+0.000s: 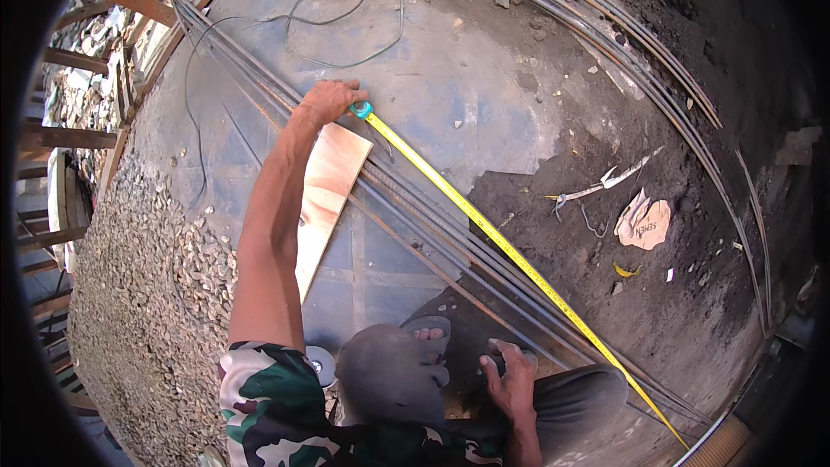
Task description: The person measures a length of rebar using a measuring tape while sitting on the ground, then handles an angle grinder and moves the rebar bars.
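Tape measure [362, 110] sits just beyond the bars [432, 223], the left hand [330, 101] clamped on its case, that arm stretched well forward, palm down. On the near side of the bars, the right hand [512, 380] is held low, its thumb and fingers apart. Yellow tape [471, 210] runs out alongside the bars; a pale board [337, 164] lies across them. Measuring seems in hand; the next move likely calls for a steady grip.
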A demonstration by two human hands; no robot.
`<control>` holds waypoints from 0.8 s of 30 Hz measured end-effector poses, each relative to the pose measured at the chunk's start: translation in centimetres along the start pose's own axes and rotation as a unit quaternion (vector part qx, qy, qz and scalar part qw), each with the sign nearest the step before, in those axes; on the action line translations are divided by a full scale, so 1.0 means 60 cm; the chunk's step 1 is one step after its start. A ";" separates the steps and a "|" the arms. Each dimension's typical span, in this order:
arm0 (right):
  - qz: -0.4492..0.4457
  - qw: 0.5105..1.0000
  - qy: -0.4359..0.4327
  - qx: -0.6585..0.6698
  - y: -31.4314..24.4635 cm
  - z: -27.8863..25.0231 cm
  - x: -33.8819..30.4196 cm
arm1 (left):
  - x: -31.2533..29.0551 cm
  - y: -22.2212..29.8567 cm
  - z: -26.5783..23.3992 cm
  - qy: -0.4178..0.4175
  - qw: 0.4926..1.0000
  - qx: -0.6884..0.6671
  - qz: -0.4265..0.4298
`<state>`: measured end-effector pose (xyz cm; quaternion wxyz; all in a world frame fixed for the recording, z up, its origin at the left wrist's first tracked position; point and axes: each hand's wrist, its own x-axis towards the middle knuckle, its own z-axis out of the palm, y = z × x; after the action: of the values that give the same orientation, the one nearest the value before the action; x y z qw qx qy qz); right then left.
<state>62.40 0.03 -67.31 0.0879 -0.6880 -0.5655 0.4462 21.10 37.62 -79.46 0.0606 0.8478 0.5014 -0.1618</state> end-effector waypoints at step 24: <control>0.015 1.000 0.006 -0.012 0.031 0.003 -0.011 | -0.001 -0.051 0.021 0.013 0.999 0.002 -0.051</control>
<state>63.62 -1.22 -68.24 0.0764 -0.7002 -0.5598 0.4364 18.13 38.70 -80.45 0.0438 0.8231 0.5446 -0.1553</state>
